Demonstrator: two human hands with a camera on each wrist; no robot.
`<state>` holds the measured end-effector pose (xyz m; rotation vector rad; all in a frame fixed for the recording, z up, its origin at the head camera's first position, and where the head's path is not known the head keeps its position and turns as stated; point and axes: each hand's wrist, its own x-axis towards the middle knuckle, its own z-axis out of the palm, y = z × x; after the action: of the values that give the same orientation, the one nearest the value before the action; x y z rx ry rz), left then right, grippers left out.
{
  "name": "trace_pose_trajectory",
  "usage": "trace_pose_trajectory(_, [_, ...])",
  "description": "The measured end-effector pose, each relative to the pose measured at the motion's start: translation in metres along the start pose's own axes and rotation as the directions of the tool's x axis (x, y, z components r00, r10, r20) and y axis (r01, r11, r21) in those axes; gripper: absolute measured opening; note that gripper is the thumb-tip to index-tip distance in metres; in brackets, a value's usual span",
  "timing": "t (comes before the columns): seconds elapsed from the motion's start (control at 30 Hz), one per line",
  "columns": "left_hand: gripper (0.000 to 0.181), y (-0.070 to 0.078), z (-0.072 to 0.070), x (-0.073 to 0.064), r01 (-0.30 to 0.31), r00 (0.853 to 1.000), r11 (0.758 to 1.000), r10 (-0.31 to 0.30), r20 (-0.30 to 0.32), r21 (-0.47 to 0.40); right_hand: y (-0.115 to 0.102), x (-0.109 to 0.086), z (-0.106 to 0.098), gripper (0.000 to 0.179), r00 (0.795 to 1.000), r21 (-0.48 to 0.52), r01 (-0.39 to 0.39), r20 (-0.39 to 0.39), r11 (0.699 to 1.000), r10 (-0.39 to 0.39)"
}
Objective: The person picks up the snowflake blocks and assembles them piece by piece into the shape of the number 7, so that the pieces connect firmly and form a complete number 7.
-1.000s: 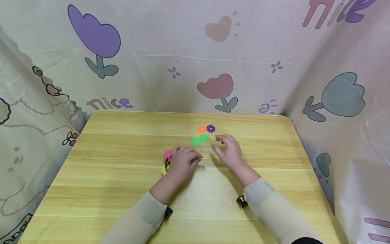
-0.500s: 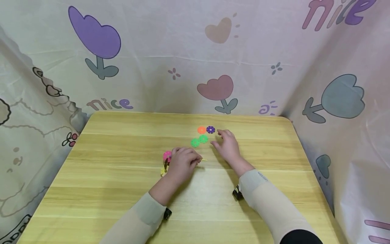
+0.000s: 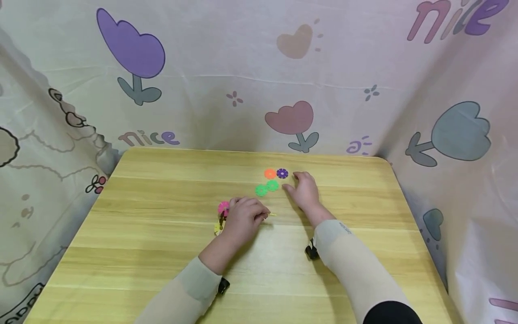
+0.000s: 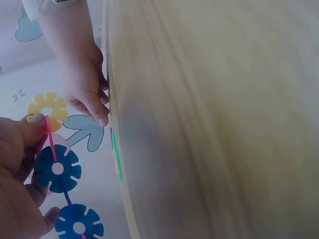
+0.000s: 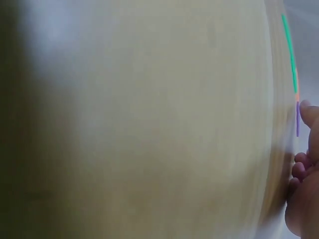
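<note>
Over the table there, the left hand pinches the yellow disc of a chain, while the loosely spread right hand hangs just beside the purple disc, near the orange disc and green discs.

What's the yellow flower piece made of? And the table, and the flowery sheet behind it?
Yellow flower piece: probably smooth plastic; it's flat, evenly coloured, with neat slots.
Table: wood or wood-look board, slightly shiny; it shows pale grain and a soft glare.
Flowery sheet: perhaps matte cloth, as it creases, but thin plastic is possible.
</note>
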<state>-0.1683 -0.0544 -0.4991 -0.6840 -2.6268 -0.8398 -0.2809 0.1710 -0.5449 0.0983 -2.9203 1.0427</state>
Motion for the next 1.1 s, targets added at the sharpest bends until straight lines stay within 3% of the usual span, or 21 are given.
trace_pose_trajectory(0.53, [0.009,-0.005,0.003,-0.001,-0.016,1.000,1.000,0.016,-0.006,0.002,-0.011,0.014,0.000,0.067,0.997,-0.085,-0.055,0.052,0.995,0.060])
trace_pose_trajectory(0.8, [0.008,-0.006,0.001,-0.002,-0.009,0.999,1.000,0.008,0.034,0.017,-0.019,0.021,0.000,0.060,0.991,-0.124,-0.106,0.064,0.987,0.115])
trace_pose_trajectory(1.1, [0.008,-0.006,0.002,-0.002,-0.025,1.000,1.000,0.025,0.012,0.019,-0.027,0.024,0.002,0.050,0.985,-0.156,-0.156,0.053,0.975,0.166])
